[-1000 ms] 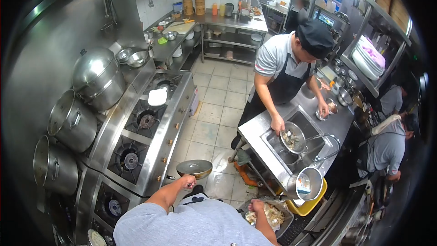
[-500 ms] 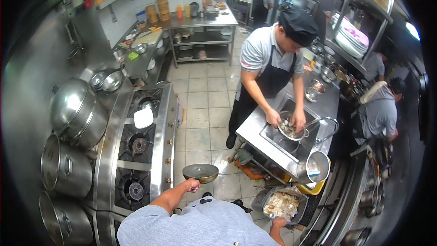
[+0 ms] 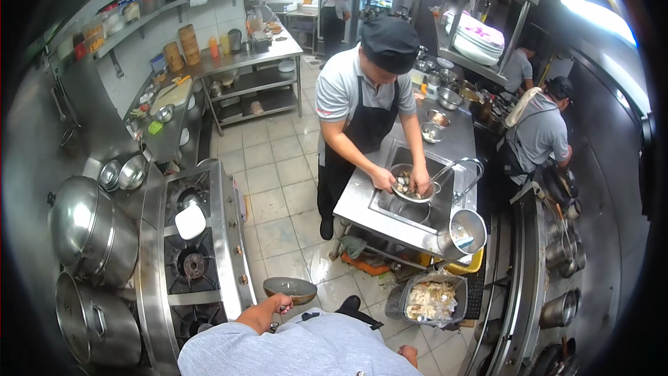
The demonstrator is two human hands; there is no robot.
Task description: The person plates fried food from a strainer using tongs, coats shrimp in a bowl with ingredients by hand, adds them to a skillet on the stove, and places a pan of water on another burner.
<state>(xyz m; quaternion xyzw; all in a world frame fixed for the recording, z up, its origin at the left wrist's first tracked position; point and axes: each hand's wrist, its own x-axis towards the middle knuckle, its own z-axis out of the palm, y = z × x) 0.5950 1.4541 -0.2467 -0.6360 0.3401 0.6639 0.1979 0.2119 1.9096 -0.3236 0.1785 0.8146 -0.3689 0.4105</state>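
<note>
In my left hand [image 3: 282, 303] is the handle of a frying pan [image 3: 291, 290], with the fingers wrapped round it. The pan hangs over the tiled floor beside the stove front, its inside bare as far as I can see. Only a bit of skin of my right hand or wrist [image 3: 410, 355] shows past my grey shirt; the fingers cannot be made out. Nearest to it stands a lined waste bin [image 3: 459, 310] heaped with pale food scraps [image 3: 431, 299]. The bin and the right hand are apart.
Along the left runs a gas stove [image 3: 236, 237] with a white dish [image 3: 190, 223] and large steel pots [image 3: 97, 317]. Opposite, a co-worker [image 3: 358, 97] handles a bowl of food [image 3: 412, 184] over the sink [image 3: 438, 157]. A steel pot [image 3: 466, 230] stands at the counter's corner.
My view has swung right, so the scene sits further left. My right hand has drawn back from the bin's rim towards my body. My left hand keeps hold of the frying pan.
</note>
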